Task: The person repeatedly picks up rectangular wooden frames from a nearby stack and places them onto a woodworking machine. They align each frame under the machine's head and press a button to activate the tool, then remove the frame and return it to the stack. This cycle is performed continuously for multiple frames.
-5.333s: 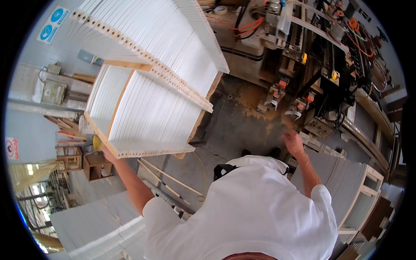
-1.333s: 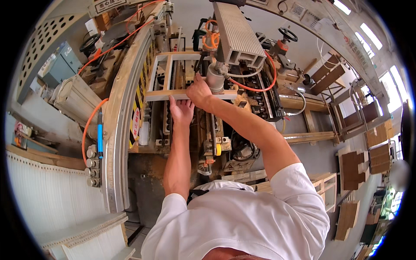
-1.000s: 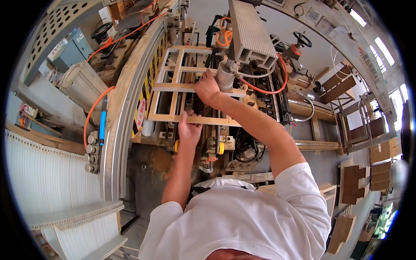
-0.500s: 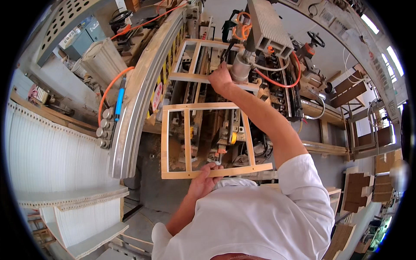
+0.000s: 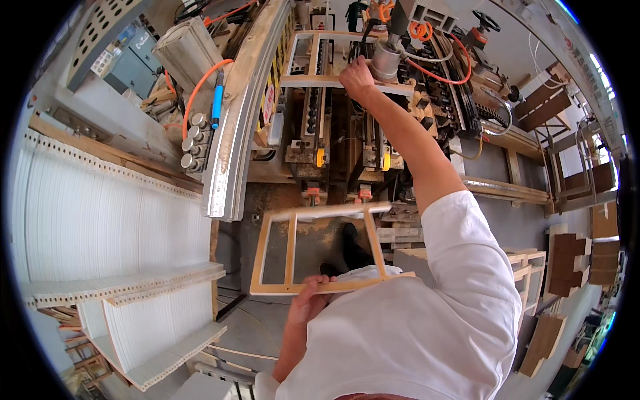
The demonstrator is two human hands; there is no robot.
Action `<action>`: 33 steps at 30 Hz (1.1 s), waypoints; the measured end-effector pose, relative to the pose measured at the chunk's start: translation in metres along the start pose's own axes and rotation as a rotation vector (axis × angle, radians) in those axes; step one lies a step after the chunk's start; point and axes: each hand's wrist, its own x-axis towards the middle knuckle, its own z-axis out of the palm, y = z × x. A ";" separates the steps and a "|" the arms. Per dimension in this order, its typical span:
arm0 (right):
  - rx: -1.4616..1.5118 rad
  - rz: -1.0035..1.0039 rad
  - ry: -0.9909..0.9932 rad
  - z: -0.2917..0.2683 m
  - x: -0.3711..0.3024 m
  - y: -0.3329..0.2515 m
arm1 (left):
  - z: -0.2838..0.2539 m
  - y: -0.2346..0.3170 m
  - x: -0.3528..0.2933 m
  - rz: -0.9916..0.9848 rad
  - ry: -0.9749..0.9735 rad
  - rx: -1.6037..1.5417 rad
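My left hand [image 5: 309, 301] is closed on the near rail of a light wooden frame [image 5: 291, 250] with one inner crossbar, held low in front of my body. Farther off, a second wooden frame [image 5: 307, 81] of the same kind lies on the machine. My right arm stretches out to it, and my right hand [image 5: 358, 77] has its fingers curled over that frame's near rail. Just right of this hand, a round metal press cylinder [image 5: 385, 61] stands over the rail. The fingertips of my right hand are partly hidden.
A long metal beam [image 5: 233, 133] with a blue air nozzle [image 5: 217, 105] runs along the left. White slatted panels [image 5: 113, 220] are stacked beyond it. Orange hoses [image 5: 460, 73] loop beside the cylinder. Wooden racking [image 5: 530, 267] stands at the right.
The frame in my left hand has come back toward my body, away from the machine, and its far side has dropped. My right hand stays by the cylinder. The whole view has shifted.
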 end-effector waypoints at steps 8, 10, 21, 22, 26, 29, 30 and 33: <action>0.056 0.011 0.051 0.004 -0.006 0.005 | -0.083 0.008 0.010 0.053 0.399 -0.058; 0.046 0.008 0.086 -0.003 -0.009 0.004 | -0.117 0.002 0.020 0.046 0.421 -0.021; 0.110 -0.053 0.042 -0.006 0.006 0.007 | -0.180 -0.013 0.083 0.079 0.131 0.217; 0.101 -0.037 0.033 0.004 0.007 0.009 | -0.167 -0.015 0.089 0.053 0.225 0.159; 0.176 -0.082 0.043 0.006 0.002 0.022 | -0.114 -0.020 0.097 0.027 0.425 0.032; 0.223 -0.094 0.101 0.007 -0.002 0.022 | -0.112 -0.026 0.093 0.038 0.431 0.036; 0.214 -0.093 0.118 0.007 -0.002 0.021 | -0.112 -0.027 0.092 0.039 0.433 0.040; 0.213 -0.101 0.127 0.013 -0.003 0.024 | -0.103 -0.032 0.089 0.020 0.516 0.119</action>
